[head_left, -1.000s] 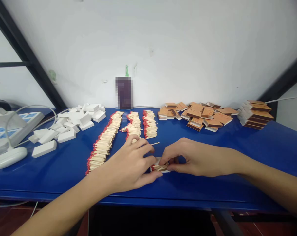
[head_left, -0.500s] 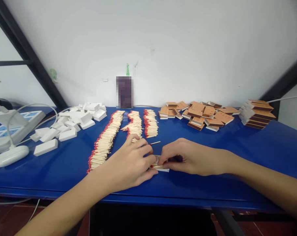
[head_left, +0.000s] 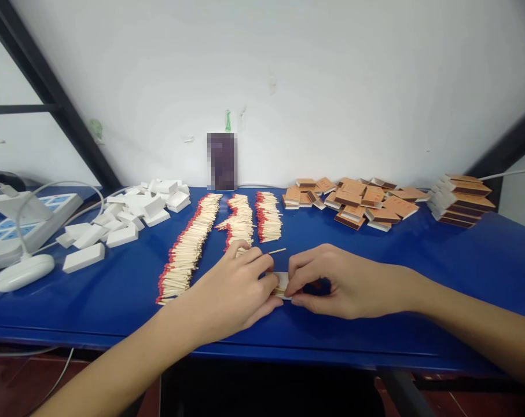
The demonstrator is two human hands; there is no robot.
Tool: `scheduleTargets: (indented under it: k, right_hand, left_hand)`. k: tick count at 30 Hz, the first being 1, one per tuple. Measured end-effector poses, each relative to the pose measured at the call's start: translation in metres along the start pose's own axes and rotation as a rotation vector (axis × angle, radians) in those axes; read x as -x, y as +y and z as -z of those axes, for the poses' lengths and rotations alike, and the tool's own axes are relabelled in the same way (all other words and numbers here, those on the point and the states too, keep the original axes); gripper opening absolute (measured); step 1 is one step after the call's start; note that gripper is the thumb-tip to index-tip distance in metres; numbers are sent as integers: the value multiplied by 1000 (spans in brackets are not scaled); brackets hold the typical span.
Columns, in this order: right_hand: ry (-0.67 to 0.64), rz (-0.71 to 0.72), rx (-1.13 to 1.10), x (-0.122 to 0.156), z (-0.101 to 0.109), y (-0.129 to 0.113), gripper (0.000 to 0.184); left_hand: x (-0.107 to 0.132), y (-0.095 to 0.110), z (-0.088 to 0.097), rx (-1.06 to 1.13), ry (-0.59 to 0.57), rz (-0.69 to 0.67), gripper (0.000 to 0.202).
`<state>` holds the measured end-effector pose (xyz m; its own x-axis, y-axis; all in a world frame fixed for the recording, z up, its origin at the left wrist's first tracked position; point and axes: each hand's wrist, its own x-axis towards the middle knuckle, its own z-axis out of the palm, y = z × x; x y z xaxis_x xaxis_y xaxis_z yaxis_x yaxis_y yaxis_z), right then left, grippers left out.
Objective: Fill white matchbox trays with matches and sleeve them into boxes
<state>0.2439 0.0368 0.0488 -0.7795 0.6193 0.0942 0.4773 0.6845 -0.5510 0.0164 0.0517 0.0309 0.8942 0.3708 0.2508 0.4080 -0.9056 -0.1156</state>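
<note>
I can see a small, shallow white tray (head_left: pixel 283 277), open at the top, lying flat on the blue desk (head_left: pixel 331 339) near its front edge. Its left end is covered by the left hand (head_left: pixel 271 294), its right end by the right hand (head_left: pixel 290 295). Inside, a few pale wooden matches (head_left: pixel 279 291) lie lengthwise, their heads hidden from me.

White wall (head_left: pixel 340 87), blue table (head_left: pixel 462 263), red tiled floor (head_left: pixel 2 385).

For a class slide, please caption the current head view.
Left hand and right hand at a small white tray, near rows of red-tipped matches on a blue table.
</note>
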Motion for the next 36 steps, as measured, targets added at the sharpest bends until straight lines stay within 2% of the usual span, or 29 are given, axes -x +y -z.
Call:
scheduleTargets:
  k: [3,7,9,12,16,20,24,28,36]
  right_hand:
    - [51,41,8,0,-1,1,17]
    - [275,86,102,-2,-5,13,16]
    - [407,73,210,-5,-8,25,17]
    - [448,-9,379,-12,-12,43,18]
    - [378,-89,460,-23,-11,55,14]
    - [259,-139,398,-32,-7,50,7]
    - [171,-218,387,-34,-9,44,4]
    - [190,-249,369,-36,-14,49,6]
    - [348,-269,322,-39,-23,59,9]
  left_hand:
    - [2,4,-1,-12,14,8,21]
    - [6,13,-7,-54,74,44,23]
    - [9,17,-12,-66,124,64,24]
    - [14,21,-15,-64,165,91,25]
    - [19,21,-14,3,172,120,23]
    - [22,20,-13,151,163,143,19]
    - [22,20,-14,188,177,136,17]
    - [23,22,-14,188,183,128,14]
    - [23,23,-13,190,169,124,12]
